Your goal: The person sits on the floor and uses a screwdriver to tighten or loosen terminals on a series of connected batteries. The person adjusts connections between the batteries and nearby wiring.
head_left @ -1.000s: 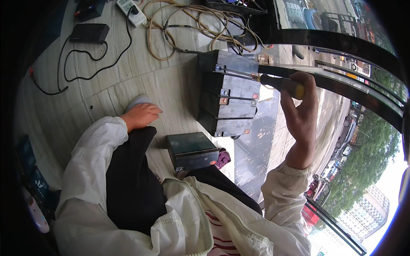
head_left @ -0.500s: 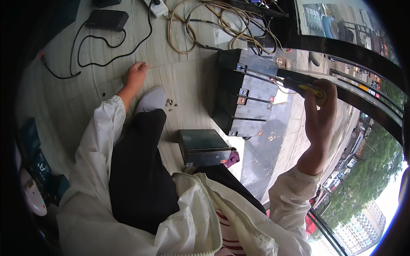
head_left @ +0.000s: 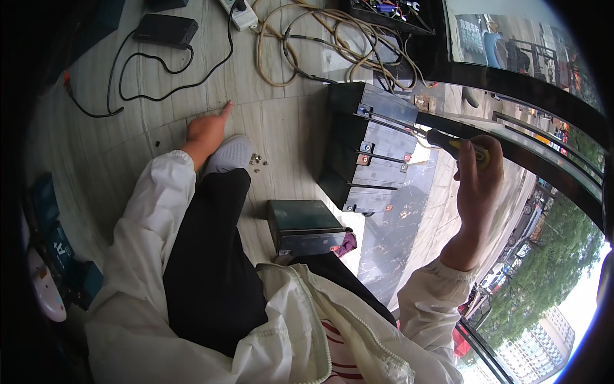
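Observation:
My right hand is wrapped round the black-and-yellow handle of a screwdriver. Its shaft points left over the row of dark batteries; I cannot tell exactly where the tip ends. Small blue and red marked terminals show on the batteries' tops. My left hand hovers by my grey shoe, index finger stretched out, other fingers mostly hidden, with no object visible in it. Several small metal pieces lie on the floor beside the shoe. A separate dark battery stands between my legs.
Coiled tan cable lies beyond the batteries, near an open box of tools. A black charger with its cord and a white power strip are at the far left. A glass door frame borders the right.
My left hand has shifted slightly right, turned, and stretched out its index finger. The right hand with the screwdriver sits slightly lower in view, as do the batteries.

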The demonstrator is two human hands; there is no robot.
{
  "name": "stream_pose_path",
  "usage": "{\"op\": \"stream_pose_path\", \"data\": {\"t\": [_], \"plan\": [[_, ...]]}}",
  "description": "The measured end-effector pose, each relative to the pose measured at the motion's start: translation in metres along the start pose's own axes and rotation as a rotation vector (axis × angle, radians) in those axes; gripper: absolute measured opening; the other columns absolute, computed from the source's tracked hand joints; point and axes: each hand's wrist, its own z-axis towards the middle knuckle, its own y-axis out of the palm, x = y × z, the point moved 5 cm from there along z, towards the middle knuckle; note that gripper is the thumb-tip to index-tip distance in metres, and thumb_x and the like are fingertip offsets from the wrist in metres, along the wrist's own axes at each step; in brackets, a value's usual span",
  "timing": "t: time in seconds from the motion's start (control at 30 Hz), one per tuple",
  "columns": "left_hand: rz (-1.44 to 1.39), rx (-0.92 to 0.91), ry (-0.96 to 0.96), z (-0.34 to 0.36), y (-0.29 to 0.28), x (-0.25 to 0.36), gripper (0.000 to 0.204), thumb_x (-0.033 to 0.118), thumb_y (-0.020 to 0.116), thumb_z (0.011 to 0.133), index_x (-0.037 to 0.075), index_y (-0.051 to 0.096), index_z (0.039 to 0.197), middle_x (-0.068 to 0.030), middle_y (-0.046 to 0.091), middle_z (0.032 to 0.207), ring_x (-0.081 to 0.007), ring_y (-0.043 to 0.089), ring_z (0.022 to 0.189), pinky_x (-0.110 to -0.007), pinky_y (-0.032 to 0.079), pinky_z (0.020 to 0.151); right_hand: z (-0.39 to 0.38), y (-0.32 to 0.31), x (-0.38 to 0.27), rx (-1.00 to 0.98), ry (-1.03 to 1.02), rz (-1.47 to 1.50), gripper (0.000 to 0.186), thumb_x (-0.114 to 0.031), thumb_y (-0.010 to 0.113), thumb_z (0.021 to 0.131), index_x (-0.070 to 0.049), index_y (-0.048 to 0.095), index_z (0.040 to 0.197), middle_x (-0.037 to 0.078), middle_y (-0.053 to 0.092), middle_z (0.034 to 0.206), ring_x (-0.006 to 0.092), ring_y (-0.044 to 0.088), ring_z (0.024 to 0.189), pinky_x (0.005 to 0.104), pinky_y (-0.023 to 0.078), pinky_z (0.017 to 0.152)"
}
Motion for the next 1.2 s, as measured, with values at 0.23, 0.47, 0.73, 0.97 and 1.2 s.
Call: {"op": "stream_pose_path", "data": {"t": [0.23, 0.47, 0.73, 0.97, 1.2], "plan": [[-0.020, 0.212, 0.232, 0.011, 0.003, 0.002, 0.072, 0.001, 0.047, 0.085, 0.034, 0.031, 0.146, -0.0078, 0.062, 0.070, -0.0279, 0.062, 0.061, -0.042, 0.050, 0.058, 0.003, -0.001, 0.004, 0.029, 0.026, -0.011, 0.022, -0.021, 0.062, 0.094, -0.001, 0.054, 0.097, 0.004, 0.057, 0.079, 0.0076, 0.052, 0.069, 0.0215, 0.045, 0.061], [-0.017, 0.131, 0.286, 0.028, -0.006, 0.032, 0.063, 0.005, 0.047, 0.089, 0.031, 0.034, 0.145, -0.0114, 0.063, 0.076, -0.0298, 0.063, 0.068, -0.042, 0.051, 0.062, 0.003, -0.002, 0.003, 0.044, 0.020, -0.029, 0.022, -0.021, 0.063, 0.093, 0.000, 0.055, 0.096, 0.005, 0.058, 0.080, 0.0085, 0.054, 0.071, 0.0221, 0.046, 0.063], [0.056, 0.109, 0.351, 0.038, -0.007, 0.042, 0.064, 0.005, 0.045, 0.090, 0.028, 0.029, 0.147, -0.0118, 0.065, 0.079, -0.0294, 0.064, 0.070, -0.041, 0.052, 0.062, 0.004, -0.001, 0.000, 0.044, 0.025, -0.079, 0.023, -0.022, 0.063, 0.093, -0.001, 0.055, 0.095, 0.006, 0.059, 0.080, 0.0094, 0.055, 0.071, 0.0227, 0.047, 0.063], [-0.039, 0.082, -0.035, 0.001, -0.007, -0.006, 0.076, 0.009, 0.050, 0.085, 0.021, 0.015, 0.152, -0.0126, 0.068, 0.079, -0.0288, 0.066, 0.066, -0.044, 0.052, 0.060, 0.004, -0.001, 0.002, 0.052, 0.016, -0.069, 0.024, -0.024, 0.064, 0.093, -0.001, 0.056, 0.095, 0.005, 0.059, 0.079, 0.0089, 0.055, 0.071, 0.0226, 0.046, 0.062], [0.033, -0.054, -0.321, -0.016, 0.021, -0.066, 0.078, 0.012, 0.047, 0.087, 0.020, 0.005, 0.153, -0.0124, 0.069, 0.080, -0.0260, 0.067, 0.067, -0.041, 0.052, 0.059, 0.004, -0.002, 0.008, 0.081, -0.038, -0.095, 0.022, -0.026, 0.061, 0.094, -0.004, 0.057, 0.096, 0.001, 0.055, 0.071, 0.0051, 0.049, 0.060, 0.0198, 0.039, 0.052]]}}
